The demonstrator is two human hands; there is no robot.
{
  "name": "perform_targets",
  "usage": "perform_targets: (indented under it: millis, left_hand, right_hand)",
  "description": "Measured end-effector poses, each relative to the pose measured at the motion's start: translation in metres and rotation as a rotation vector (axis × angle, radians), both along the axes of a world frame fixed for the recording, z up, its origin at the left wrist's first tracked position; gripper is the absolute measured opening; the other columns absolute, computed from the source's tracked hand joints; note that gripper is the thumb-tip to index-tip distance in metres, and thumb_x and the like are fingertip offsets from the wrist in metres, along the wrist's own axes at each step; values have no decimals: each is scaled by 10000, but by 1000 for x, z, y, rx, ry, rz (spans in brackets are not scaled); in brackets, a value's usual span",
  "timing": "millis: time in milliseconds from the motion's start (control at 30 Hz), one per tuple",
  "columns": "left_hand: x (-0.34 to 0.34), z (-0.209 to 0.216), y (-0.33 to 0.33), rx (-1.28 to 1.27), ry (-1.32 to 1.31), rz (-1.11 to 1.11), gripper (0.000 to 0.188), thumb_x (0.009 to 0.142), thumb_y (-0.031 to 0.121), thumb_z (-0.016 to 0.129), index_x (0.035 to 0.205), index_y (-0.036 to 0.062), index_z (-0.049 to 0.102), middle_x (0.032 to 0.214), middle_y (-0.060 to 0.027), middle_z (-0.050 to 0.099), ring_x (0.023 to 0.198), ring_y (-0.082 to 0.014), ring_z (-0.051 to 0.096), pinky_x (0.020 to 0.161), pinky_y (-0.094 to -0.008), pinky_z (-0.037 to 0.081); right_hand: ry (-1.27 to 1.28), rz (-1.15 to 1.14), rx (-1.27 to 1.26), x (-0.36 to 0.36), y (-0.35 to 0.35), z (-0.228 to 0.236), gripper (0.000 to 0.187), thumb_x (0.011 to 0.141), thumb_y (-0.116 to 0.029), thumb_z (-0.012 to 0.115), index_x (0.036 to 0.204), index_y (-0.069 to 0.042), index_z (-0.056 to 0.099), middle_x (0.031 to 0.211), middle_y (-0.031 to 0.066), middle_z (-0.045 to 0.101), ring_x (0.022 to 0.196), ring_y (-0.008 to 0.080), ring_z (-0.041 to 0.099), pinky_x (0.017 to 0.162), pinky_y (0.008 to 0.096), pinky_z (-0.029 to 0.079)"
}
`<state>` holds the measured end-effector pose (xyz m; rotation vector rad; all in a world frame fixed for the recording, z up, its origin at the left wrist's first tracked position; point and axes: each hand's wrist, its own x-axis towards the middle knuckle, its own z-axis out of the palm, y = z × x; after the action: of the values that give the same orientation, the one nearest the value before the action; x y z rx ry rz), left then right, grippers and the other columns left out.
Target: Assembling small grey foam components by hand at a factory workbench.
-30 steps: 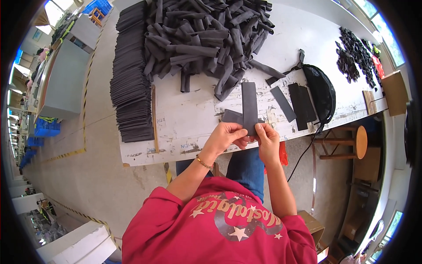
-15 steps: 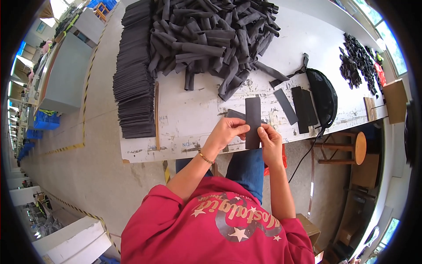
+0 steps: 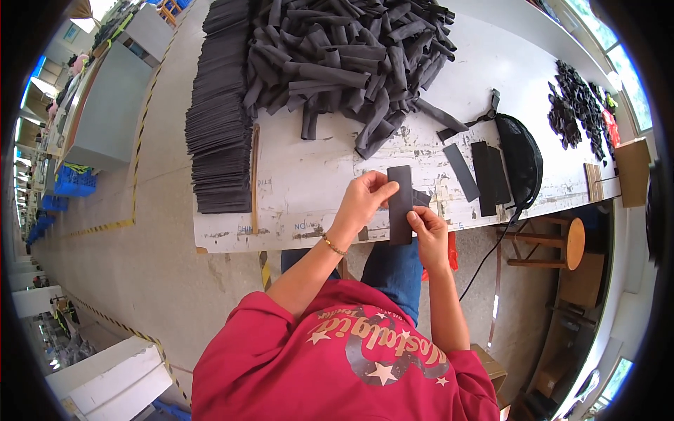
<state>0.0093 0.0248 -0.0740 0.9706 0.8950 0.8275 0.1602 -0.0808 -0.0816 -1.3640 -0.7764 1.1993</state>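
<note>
Pinching strip w/ hands, long axis fwd-back.

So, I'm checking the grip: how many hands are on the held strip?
2: the left hand at the upper left edge of the strip, the right hand at its lower right edge. No third hand shows, though the strip's underside is hidden.

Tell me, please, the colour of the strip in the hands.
The strip is dark grey, nearly black; the head view shows it.
</note>
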Motion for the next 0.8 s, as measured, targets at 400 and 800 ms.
perform_targets:
  millis: [400,800]
  left_hand:
    - [-4,-2,5,3,-102,18,168,931,145,644,942,-20,670,750,-21,642,653,-92,584,629,-240,485]
    - [7,16,0,-199,-499,-34,240,951,192,633,1048,-27,639,941,-97,694,903,-196,667,861,-331,527]
  right_hand:
    - [16,30,-13,2,-6,-5,164,951,-118,636,1038,18,657,877,-48,610,811,31,508,724,192,422]
    - [-146,76,2,-4,2,7,155,956,-112,623,1034,21,647,834,-51,588,772,24,487,683,188,417]
